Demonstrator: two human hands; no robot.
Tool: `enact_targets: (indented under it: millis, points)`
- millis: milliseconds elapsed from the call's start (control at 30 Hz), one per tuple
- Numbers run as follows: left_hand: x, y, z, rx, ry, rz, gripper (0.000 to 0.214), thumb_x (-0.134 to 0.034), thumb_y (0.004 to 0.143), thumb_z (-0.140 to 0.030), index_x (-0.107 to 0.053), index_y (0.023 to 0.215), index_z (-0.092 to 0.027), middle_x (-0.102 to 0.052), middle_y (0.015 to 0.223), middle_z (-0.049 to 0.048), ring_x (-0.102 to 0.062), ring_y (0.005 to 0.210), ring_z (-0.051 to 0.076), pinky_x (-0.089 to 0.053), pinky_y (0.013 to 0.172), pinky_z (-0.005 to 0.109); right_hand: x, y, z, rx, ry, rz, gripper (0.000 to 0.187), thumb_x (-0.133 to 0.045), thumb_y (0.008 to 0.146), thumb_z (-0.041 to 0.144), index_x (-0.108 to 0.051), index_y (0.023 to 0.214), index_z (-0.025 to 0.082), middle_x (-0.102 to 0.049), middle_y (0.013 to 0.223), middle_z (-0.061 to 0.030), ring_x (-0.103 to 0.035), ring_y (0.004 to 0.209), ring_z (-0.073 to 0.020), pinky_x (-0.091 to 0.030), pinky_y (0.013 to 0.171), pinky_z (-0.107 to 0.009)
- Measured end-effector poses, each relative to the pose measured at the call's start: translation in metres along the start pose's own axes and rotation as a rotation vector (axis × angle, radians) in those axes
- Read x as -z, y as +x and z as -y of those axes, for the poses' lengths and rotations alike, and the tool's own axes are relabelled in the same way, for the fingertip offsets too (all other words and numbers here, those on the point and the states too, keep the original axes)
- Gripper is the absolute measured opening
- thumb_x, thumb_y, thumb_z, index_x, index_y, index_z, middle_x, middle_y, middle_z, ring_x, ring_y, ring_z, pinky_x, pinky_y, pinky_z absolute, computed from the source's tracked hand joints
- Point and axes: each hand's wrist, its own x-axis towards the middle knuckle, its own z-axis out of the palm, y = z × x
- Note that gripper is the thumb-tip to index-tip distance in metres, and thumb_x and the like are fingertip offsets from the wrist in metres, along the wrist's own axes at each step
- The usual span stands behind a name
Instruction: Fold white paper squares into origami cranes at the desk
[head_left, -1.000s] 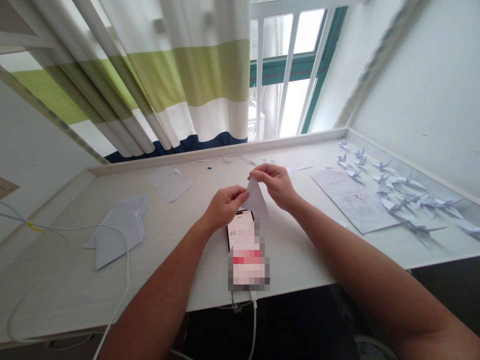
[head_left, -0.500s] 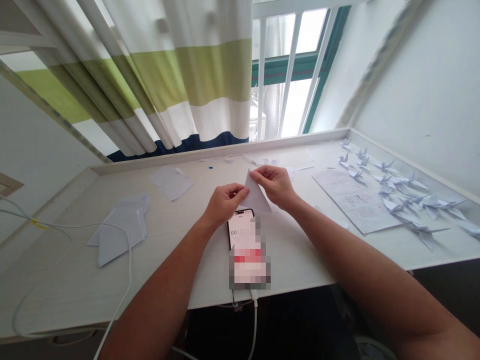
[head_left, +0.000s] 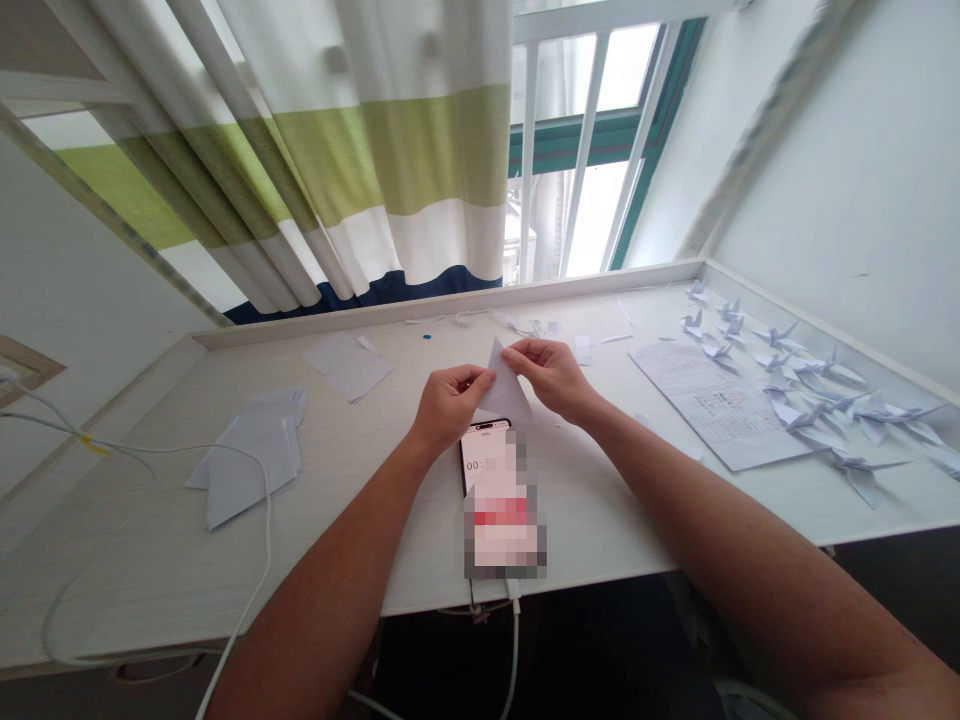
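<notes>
Between my two hands a small white sheet of paper (head_left: pixel 507 388), folded to a pointed triangle, stands with its tip up. My left hand (head_left: pixel 451 400) pinches its left edge between thumb and fingers. Near the tip, my right hand (head_left: pixel 551 376) grips the paper's right side, fingers closed. Just below the paper lies a phone (head_left: pixel 486 450) with a timer on its screen, its lower part blurred out. Several folded paper cranes (head_left: pixel 814 410) stand at the right of the desk, some beside a sheet of written paper (head_left: pixel 712 410).
A stack of white paper (head_left: pixel 251 460) lies at the left, with more sheets (head_left: pixel 351 368) behind it. A white cable (head_left: pixel 266 500) runs across the desk's left side. Paper scraps (head_left: pixel 583 350) lie near the back ledge. A striped curtain (head_left: pixel 390 150) hangs behind.
The view has shifted slightly, so everything sits a little further right. My hands keep hold of the folded paper, the right fingers moving only slightly near its tip.
</notes>
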Motion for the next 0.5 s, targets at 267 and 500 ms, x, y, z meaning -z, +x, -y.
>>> enact_targets:
  millis: [267,500]
  points:
    - [0.0033,0.0017,0.0008,0.084,-0.115,-0.028,0.034,-0.086,0.079,-0.051,-0.086,0.081,-0.017,-0.081,0.079,0.0066,-0.067,0.071,0.018,-0.051,0.067,0.03,0.0027,-0.0017,0.0009,0.002,-0.089,0.048,0.045,-0.075,0.089,0.062,-0.074,0.082,0.017,-0.069,0.078,-0.0031,-0.057,0.07,-0.0153,-0.044,0.063,-0.029]
    - [0.0065,0.003,0.0041,0.102,-0.131,-0.04,0.034,-0.087,0.08,-0.051,-0.088,0.085,-0.018,-0.082,0.081,0.0074,-0.069,0.072,0.019,-0.052,0.066,0.03,0.0028,-0.0027,0.0031,-0.026,-0.157,0.099,0.047,-0.073,0.09,0.062,-0.073,0.078,0.016,-0.066,0.074,-0.0025,-0.054,0.069,-0.0145,-0.041,0.063,-0.03]
